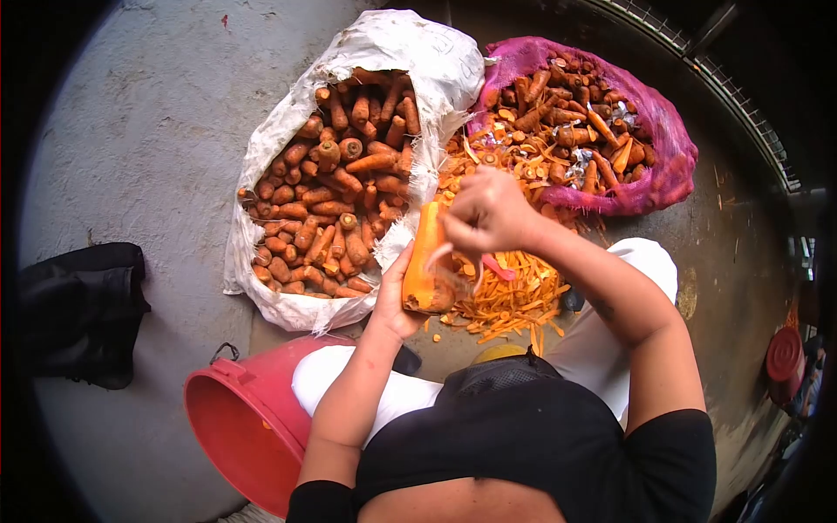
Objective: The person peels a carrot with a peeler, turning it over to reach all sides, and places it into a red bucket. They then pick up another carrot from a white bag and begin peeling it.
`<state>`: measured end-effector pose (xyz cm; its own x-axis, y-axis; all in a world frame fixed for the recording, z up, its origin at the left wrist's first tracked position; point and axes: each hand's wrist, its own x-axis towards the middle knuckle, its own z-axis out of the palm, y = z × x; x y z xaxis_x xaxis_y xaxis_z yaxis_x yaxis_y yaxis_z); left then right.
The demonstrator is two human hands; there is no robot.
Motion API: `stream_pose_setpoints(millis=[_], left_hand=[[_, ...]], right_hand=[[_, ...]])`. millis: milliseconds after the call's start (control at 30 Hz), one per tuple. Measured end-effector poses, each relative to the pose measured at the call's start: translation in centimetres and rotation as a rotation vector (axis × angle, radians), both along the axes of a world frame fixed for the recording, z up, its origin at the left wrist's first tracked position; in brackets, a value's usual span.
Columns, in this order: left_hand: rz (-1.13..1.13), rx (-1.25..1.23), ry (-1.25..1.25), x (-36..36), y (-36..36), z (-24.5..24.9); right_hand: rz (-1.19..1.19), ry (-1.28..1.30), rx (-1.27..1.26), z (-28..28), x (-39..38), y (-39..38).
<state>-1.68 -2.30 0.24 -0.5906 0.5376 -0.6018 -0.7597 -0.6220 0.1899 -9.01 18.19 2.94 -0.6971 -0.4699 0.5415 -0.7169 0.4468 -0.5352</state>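
A large, partly peeled carrot stands slanted in my left hand, whose fingers are wrapped around its lower left side. Its upper part is smooth bright orange, while rough brown skin remains near the bottom right. My right hand is closed at the carrot's right side, gripping a peeler whose pale, curved outline is smeared by motion. Beneath both hands lies a heap of orange carrot peelings. A pink strip shows on the heap just right of the peeler.
Ahead stands a white sack full of unpeeled carrots. At its right, a purple mesh sack holds carrots, peelings and foil scraps. A red bucket lies tipped by my left leg. Black cloth lies far left; a red container stands far right.
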Motion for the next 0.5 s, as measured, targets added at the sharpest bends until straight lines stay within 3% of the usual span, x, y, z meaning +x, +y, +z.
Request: stream_pose_setpoints(millis=[33,500], left_hand=[[-0.027,-0.120,-0.026,0.0,0.8,1.0],[0.028,-0.160,0.084,0.5,2.0,1.3]], right_hand=[[0.046,0.027,0.025,1.0,0.9,-0.3],[0.091,0.058,0.005,-0.2,2.0,-1.4]])
